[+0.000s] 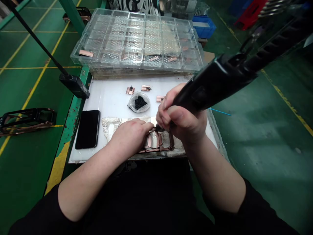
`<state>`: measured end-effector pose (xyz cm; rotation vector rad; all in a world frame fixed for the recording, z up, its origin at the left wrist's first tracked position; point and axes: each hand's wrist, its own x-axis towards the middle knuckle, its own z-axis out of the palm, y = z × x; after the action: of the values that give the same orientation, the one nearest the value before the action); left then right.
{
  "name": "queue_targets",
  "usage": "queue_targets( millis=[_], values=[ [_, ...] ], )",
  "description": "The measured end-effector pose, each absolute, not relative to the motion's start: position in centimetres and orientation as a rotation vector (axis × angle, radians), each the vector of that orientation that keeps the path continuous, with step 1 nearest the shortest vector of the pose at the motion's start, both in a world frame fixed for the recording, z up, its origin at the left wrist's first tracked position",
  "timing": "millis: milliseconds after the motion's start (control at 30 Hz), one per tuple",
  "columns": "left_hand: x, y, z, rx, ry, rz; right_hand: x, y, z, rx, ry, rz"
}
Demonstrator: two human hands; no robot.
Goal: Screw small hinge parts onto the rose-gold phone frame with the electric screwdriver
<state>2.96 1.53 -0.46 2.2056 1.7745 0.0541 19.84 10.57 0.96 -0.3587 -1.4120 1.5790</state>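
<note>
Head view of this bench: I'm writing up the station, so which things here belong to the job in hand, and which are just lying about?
In use:
right hand gripping a black handheld power tool
left hand resting on a copper-coloured metal frame
small copper plates
plastic bag of small black parts

Lying about:
black smartphone
clear plastic compartment trays
blue plastic bin

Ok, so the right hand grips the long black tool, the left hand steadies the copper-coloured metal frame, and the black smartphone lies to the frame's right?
Not quite: the black smartphone lies left of the copper-coloured metal frame, as the head view shows. The right hand grips the long black tool; the left hand steadies the frame.
</note>
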Motion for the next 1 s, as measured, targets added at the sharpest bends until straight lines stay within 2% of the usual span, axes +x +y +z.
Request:
queue_targets(
  millis=[667,1000],
  values=[
    [2.9,1.7,-0.7,2.235,1.776,0.033,19.4,10.6,0.4,-0.163,-1.387,1.641],
    [2.4,1.8,0.5,2.166,1.696,0.097,19.3,9.8,0.4,-0.339,-1.304,1.543]
  ],
)
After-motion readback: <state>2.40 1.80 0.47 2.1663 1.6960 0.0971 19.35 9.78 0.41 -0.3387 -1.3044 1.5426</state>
